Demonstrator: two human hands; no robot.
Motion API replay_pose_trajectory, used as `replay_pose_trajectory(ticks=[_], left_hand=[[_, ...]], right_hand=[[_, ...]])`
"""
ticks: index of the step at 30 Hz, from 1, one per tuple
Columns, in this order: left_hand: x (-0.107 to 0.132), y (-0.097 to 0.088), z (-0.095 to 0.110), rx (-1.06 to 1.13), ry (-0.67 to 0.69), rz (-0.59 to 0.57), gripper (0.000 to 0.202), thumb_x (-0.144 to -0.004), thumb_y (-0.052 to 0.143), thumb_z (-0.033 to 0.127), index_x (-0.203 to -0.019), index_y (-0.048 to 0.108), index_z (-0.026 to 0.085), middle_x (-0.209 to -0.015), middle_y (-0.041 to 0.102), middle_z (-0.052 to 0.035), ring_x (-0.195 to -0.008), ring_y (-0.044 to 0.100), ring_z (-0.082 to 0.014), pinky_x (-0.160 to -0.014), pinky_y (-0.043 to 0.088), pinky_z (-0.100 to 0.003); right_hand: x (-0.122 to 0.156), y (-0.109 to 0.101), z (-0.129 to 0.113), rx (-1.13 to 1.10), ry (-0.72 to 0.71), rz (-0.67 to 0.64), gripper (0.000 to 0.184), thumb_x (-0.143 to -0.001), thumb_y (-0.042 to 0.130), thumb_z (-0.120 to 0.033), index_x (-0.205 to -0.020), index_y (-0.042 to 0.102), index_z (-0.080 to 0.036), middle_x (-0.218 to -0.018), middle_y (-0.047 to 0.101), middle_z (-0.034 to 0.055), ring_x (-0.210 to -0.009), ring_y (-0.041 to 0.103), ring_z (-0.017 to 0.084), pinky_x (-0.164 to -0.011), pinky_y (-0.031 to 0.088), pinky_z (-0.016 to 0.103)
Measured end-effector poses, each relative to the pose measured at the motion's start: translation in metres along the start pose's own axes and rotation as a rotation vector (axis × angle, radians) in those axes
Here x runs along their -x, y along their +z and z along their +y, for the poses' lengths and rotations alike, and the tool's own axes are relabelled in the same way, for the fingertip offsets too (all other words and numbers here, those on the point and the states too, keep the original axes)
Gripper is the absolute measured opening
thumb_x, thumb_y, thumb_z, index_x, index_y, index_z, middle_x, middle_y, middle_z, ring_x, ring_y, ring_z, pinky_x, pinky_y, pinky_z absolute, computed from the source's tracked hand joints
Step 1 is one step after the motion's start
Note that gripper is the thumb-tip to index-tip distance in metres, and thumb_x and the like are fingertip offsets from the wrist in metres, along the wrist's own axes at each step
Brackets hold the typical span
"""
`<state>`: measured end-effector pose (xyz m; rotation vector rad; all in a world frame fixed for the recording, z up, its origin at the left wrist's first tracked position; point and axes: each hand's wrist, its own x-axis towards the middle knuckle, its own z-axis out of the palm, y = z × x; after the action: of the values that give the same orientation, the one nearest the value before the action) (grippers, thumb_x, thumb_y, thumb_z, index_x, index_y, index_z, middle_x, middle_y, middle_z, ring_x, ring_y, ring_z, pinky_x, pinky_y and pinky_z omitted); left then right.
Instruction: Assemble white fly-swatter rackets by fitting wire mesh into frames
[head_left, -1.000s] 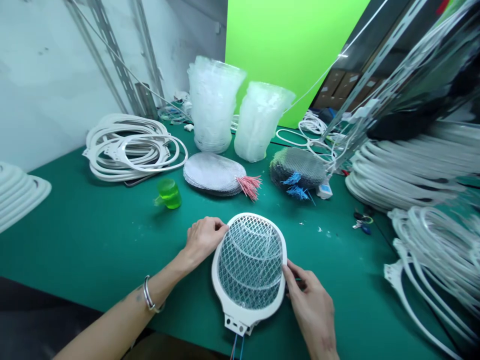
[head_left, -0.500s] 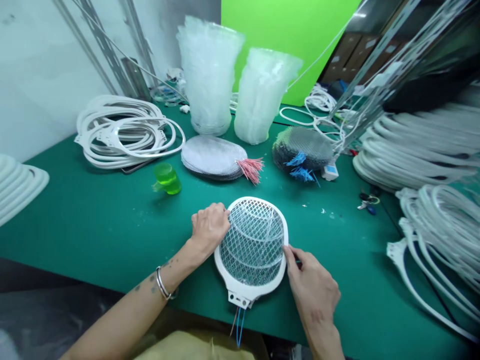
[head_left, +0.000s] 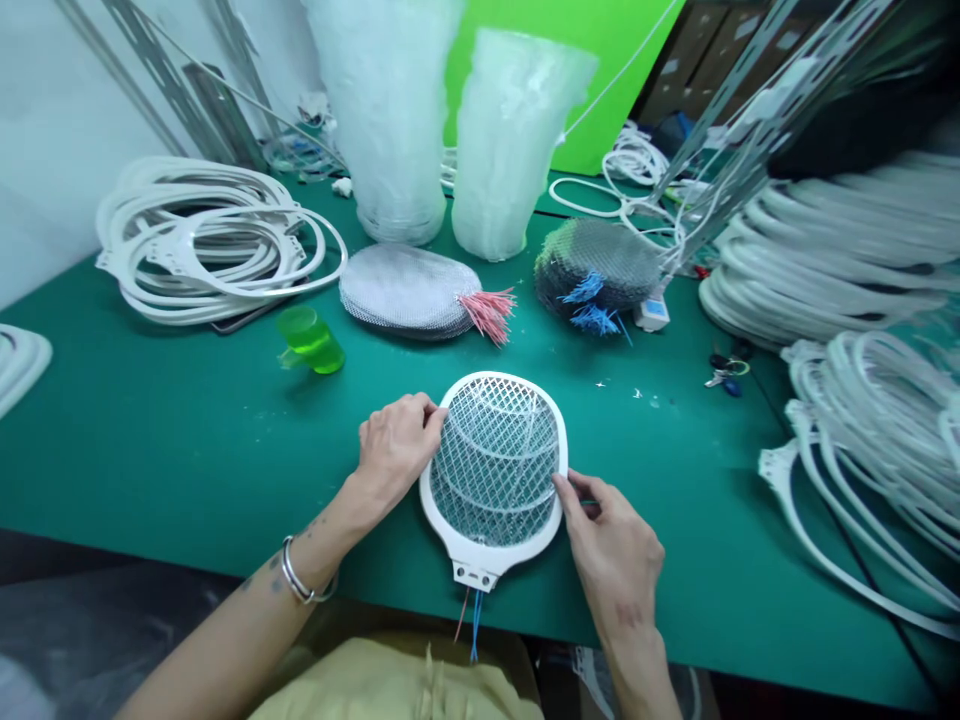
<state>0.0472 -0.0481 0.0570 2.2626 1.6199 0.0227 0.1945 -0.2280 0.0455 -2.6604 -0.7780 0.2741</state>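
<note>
Since a moment ago the mesh frame [head_left: 491, 465] has shifted slightly left, lying lower centre at the bench [head_left: 150, 450] edge, where the left hand [head_left: 394, 450] curls its fingers over the left rim and the right hand [head_left: 611, 550] pinches the right rim, so uneven squeezing could buckle the mesh or snag the dangling wires [head_left: 472, 620].

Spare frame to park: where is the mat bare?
Bare mat lies left of the left hand, in front of the green cup, and between the right hand and the right-side frame piles. Both hold the racket head. Mesh stacks crowd the back.
</note>
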Motion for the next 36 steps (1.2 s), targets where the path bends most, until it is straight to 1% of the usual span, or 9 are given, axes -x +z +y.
replay_pose_trajectory(ticks=[6,9,15,19,23,26,29,33,36], left_hand=[[0.005,0.005,-0.001,-0.037,0.014,0.034,0.032,-0.093,0.046,0.046,-0.090,0.069,0.024,-0.094,0.072,-0.0063,-0.086,0.067,-0.0293,-0.069,0.046,-0.035],[0.006,0.008,-0.002,-0.039,0.016,0.061,0.031,-0.093,0.046,0.045,-0.088,0.066,0.023,-0.094,0.072,-0.0058,-0.083,0.068,-0.0283,-0.067,0.045,-0.033],[0.008,0.012,-0.001,-0.024,-0.002,0.061,0.028,-0.095,0.047,0.044,-0.087,0.063,0.022,-0.092,0.070,-0.0039,-0.083,0.067,-0.0256,-0.065,0.044,-0.030],[0.009,0.015,-0.002,-0.034,0.043,0.113,0.026,-0.096,0.045,0.040,-0.088,0.062,0.022,-0.096,0.070,-0.0034,-0.081,0.067,-0.0232,-0.062,0.041,-0.029],[0.006,0.009,-0.010,0.141,0.001,0.042,0.028,-0.091,0.053,0.048,-0.083,0.067,0.025,-0.087,0.072,-0.0002,-0.079,0.067,-0.0223,-0.062,0.040,-0.029],[0.008,0.003,-0.016,0.221,0.012,-0.018,0.025,-0.086,0.059,0.047,-0.080,0.069,0.026,-0.084,0.073,0.0009,-0.078,0.067,-0.0212,-0.064,0.041,-0.029],[0.013,0.002,-0.016,0.174,0.013,-0.015,0.022,-0.087,0.058,0.044,-0.081,0.070,0.026,-0.083,0.073,0.0000,-0.076,0.066,-0.0223,-0.063,0.040,-0.030],[0.019,0.007,-0.013,0.076,-0.026,0.046,0.028,-0.091,0.052,0.045,-0.080,0.069,0.027,-0.085,0.073,-0.0017,-0.077,0.067,-0.0256,-0.059,0.037,-0.031],[0.022,0.011,-0.012,0.050,-0.020,0.075,0.029,-0.092,0.050,0.045,-0.078,0.067,0.026,-0.087,0.072,-0.0007,-0.077,0.066,-0.0253,-0.058,0.036,-0.030]], right_hand=[[0.001,0.001,-0.005,0.092,0.034,-0.021,0.034,-0.091,0.048,-0.052,-0.095,0.071,-0.027,-0.093,0.072,0.0040,-0.074,0.062,0.022,-0.059,0.032,0.029],[0.005,0.002,-0.006,0.138,0.019,0.008,0.035,-0.093,0.045,-0.051,-0.096,0.070,-0.026,-0.099,0.071,0.0032,-0.071,0.060,0.020,-0.056,0.029,0.029],[0.006,0.004,0.008,-0.031,0.044,-0.053,0.034,-0.088,0.051,-0.056,-0.099,0.071,-0.031,-0.098,0.071,-0.0007,-0.073,0.061,0.018,-0.059,0.036,0.028],[0.007,0.010,0.010,-0.044,0.019,0.025,0.035,-0.089,0.048,-0.054,-0.094,0.071,-0.028,-0.096,0.071,0.0018,-0.074,0.061,0.020,-0.059,0.036,0.029],[0.008,0.014,0.008,-0.085,0.001,0.059,0.041,-0.088,0.045,-0.057,-0.090,0.071,-0.025,-0.090,0.071,0.0045,-0.073,0.062,0.022,-0.059,0.037,0.030],[0.009,0.012,0.007,-0.079,0.000,0.059,0.043,-0.088,0.045,-0.060,-0.089,0.071,-0.026,-0.090,0.071,0.0043,-0.073,0.063,0.022,-0.059,0.039,0.030],[0.009,0.009,0.007,-0.082,0.007,0.035,0.043,-0.086,0.047,-0.061,-0.092,0.071,-0.026,-0.091,0.071,0.0036,-0.073,0.063,0.022,-0.060,0.040,0.030],[0.009,0.008,0.008,-0.083,-0.001,0.003,0.045,-0.083,0.051,-0.062,-0.101,0.071,-0.026,-0.098,0.071,0.0043,-0.074,0.064,0.022,-0.059,0.042,0.030],[0.011,0.009,0.009,-0.103,0.021,0.009,0.044,-0.084,0.051,-0.061,-0.097,0.071,-0.025,-0.095,0.071,0.0042,-0.075,0.065,0.022,-0.059,0.043,0.030]])
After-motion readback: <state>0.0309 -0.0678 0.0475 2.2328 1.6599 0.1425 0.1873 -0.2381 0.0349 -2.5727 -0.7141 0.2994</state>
